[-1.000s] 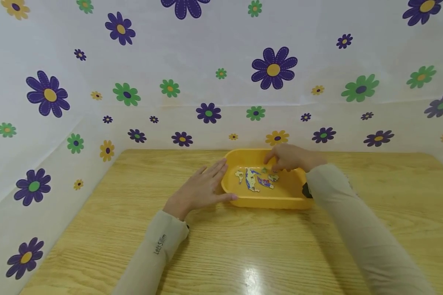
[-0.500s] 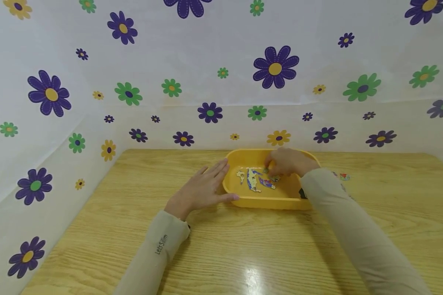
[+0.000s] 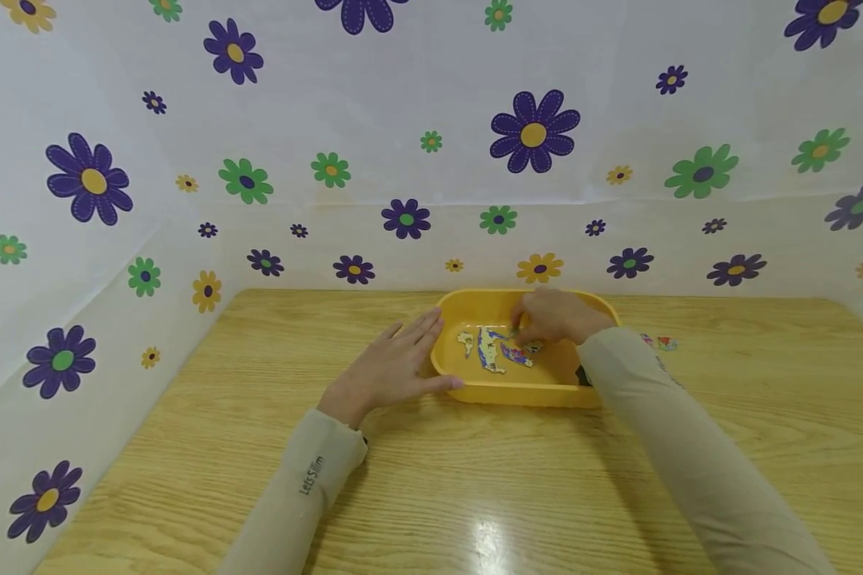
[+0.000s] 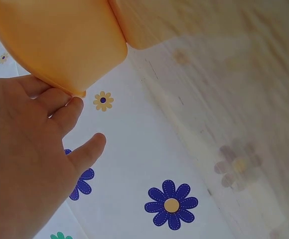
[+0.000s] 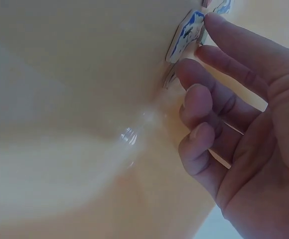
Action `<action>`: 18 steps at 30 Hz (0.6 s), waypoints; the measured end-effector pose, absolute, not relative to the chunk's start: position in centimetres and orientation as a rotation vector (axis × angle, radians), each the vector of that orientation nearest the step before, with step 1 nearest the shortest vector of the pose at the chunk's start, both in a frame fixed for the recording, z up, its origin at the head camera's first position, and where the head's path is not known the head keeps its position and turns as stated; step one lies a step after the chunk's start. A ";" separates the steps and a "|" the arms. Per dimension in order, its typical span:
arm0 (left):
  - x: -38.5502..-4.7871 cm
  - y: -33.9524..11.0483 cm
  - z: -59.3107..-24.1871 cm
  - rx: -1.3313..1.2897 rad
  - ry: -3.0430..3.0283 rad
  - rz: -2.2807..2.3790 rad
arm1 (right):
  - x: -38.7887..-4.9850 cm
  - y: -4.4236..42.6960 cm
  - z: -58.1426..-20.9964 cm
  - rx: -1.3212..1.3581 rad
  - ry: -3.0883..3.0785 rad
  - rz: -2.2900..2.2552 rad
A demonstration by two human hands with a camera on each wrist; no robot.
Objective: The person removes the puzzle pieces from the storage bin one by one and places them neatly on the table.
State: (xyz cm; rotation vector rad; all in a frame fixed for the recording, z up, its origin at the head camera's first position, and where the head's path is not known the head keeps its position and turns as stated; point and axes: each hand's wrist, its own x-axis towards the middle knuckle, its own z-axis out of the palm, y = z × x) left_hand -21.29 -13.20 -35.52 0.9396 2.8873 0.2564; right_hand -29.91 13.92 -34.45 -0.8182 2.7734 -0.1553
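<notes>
One small green piece [image 3: 513, 332] at right fingers' [image 5: 198, 102] tips, inside yellow tray [image 3: 525, 395].

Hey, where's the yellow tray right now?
In the head view, the yellow tray sits on the wooden table, just right of centre, the left hand at its left end and the right hand inside.
</notes>
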 end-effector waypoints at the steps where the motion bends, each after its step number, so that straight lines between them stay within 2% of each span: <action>1: -21.3 -13.2 -35.5 0.936 2.887 0.256 | -29.9 13.9 -34.5 -0.829 2.774 -0.155; 18: -21.2 -13.2 -35.4 0.924 2.882 0.275 | -30.2 13.7 -35.0 -0.983 2.788 -0.153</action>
